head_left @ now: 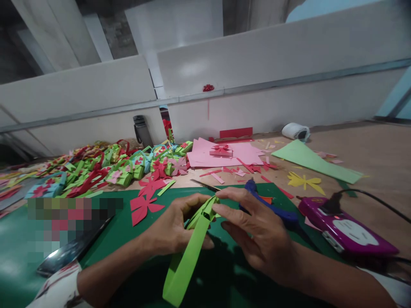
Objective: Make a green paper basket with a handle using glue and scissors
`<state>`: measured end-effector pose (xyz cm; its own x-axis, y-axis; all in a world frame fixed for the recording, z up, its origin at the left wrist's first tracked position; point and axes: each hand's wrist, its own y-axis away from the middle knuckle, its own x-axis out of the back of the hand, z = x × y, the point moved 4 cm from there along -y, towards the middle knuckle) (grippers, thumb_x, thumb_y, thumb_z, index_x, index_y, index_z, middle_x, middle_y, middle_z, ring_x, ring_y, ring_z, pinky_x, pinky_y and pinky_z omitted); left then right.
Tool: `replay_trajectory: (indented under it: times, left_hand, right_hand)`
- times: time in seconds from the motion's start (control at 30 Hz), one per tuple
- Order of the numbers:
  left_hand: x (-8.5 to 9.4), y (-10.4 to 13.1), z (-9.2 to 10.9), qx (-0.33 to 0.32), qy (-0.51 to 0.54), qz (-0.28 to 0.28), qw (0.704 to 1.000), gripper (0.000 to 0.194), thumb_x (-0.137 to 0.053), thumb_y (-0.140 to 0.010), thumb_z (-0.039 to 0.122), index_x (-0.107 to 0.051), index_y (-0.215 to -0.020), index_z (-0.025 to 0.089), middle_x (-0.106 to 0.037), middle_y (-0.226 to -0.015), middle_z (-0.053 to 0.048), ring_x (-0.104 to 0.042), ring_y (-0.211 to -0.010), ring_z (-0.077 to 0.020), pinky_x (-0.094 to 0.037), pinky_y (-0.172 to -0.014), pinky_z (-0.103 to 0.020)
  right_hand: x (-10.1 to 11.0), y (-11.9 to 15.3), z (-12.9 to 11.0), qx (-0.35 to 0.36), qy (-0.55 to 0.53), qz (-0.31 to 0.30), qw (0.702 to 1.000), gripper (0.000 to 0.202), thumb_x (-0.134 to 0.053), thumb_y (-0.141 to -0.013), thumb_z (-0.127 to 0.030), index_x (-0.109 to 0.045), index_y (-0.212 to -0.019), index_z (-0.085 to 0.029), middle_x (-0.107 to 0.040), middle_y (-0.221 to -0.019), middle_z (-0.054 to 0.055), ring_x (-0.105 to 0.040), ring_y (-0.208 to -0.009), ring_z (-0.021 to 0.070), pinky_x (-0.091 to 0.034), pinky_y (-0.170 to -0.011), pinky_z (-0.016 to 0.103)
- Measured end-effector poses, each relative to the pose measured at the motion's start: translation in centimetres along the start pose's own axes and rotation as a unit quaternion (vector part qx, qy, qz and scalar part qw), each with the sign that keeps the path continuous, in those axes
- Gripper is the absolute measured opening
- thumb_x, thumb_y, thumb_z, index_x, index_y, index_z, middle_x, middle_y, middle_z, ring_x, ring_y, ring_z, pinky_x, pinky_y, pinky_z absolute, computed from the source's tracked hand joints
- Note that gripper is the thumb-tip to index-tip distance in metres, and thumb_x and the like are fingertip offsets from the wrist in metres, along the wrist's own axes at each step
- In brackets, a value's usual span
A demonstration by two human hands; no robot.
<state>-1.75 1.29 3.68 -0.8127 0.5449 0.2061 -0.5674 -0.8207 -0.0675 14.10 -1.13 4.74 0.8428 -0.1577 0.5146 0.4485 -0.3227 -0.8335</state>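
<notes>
Between my hands is a small light-green paper bag [202, 210], with its long strip handle [184, 269] looping down toward me. My left hand [175, 226] grips the bag from the left, its thumb underneath. The fingertips of my right hand [253, 222] press on the bag's far right edge; its thumb is partly hidden. Beyond my hands lie a pair of scissors [205, 185], partly covered, and a blue glue gun [282, 214] just right of my right hand. Red paper flower cutouts [146, 207] rest to the left of my left hand.
A green mat [105, 239] covers the near table. A phone [77, 244] lies left. Finished paper bags [122, 173] pile up at the back left; pink sheets [199, 158] are behind. On the right are a purple power strip [349, 226] with a cord, and a yellow paper cutout [305, 182].
</notes>
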Motion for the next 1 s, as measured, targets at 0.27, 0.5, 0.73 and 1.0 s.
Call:
replay_trajectory:
  times: [0.27, 0.5, 0.73, 1.0]
  left_hand:
    - [-0.2, -0.1, -0.4, 0.001, 0.020, -0.012, 1.000, 0.060, -0.078, -0.056, 0.017, -0.058, -0.112, 0.020, -0.057, -0.091, 0.000, -0.051, -0.083, -0.0159, -0.041, -0.072, -0.024]
    - [-0.3, 0.0, -0.4, -0.008, 0.007, -0.022, 1.000, 0.057, -0.079, -0.056, 0.019, -0.058, -0.110, 0.020, -0.056, -0.093, 0.000, -0.050, -0.085, -0.0170, -0.041, -0.074, -0.026]
    - [-0.2, 0.1, -0.3, -0.016, 0.009, -0.026, 0.999, 0.055, -0.081, -0.054, 0.019, -0.061, -0.104, 0.020, -0.055, -0.089, 0.002, -0.048, -0.080, -0.0141, -0.039, -0.069, -0.022]
    - [-0.1, 0.1, -0.9, 0.005, 0.027, -0.028, 0.999, 0.055, -0.083, -0.051, 0.027, -0.060, -0.100, 0.016, -0.057, -0.086, -0.001, -0.052, -0.080, -0.0170, -0.041, -0.072, -0.026]
  right_hand:
    - [0.0, -0.1, -0.1, 0.010, 0.013, -0.002, 1.000, 0.032, -0.053, -0.079, -0.002, -0.057, -0.109, -0.011, -0.053, -0.112, 0.013, -0.053, -0.105, 0.0185, -0.048, -0.088, 0.032]
    - [0.3, -0.1, -0.4, 0.023, -0.008, -0.003, 1.000, 0.033, -0.055, -0.077, -0.003, -0.058, -0.108, -0.015, -0.055, -0.110, 0.013, -0.056, -0.103, 0.0221, -0.051, -0.085, 0.037]
    - [0.1, 0.0, -0.2, 0.030, 0.022, -0.002, 0.999, 0.034, -0.058, -0.077, -0.005, -0.057, -0.110, -0.014, -0.054, -0.112, 0.014, -0.054, -0.104, 0.0217, -0.050, -0.085, 0.037]
    - [0.1, 0.3, 0.9, 0.005, 0.074, 0.000, 0.997, 0.029, -0.060, -0.078, -0.014, -0.058, -0.107, -0.014, -0.054, -0.111, 0.014, -0.054, -0.103, 0.0229, -0.049, -0.085, 0.039]
